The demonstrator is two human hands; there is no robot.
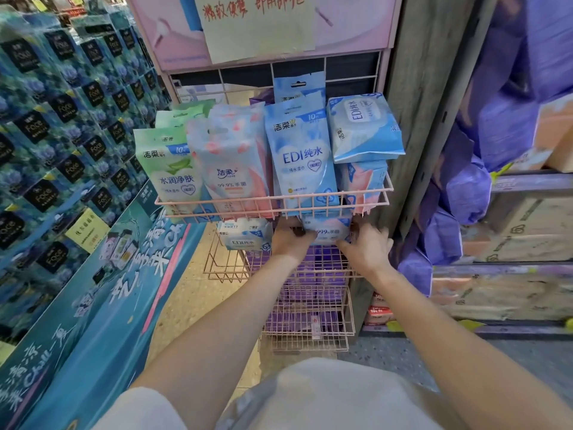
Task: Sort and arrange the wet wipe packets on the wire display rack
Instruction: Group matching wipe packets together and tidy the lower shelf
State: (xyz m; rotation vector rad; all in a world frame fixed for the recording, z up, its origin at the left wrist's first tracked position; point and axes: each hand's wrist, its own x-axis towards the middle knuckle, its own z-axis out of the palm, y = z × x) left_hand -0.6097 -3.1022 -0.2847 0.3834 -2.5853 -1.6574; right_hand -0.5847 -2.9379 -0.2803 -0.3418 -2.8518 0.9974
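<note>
Just under the pink wire top basket [273,200], the left hand [290,240] and right hand [364,248] grip the two ends of a packet [328,232] printed "999" and "杀菌". I'd keep it level, lift it clear of the wire rim, then stand it beside its like, label outward. In the basket, a green packet [169,169] reads "洁柔 水润净肤", a pink packet [231,169] "99.9% 杀菌", and a blue packet [302,156] "EDI纯水". Left of the basket, boxes [40,125] say "Face".
</note>
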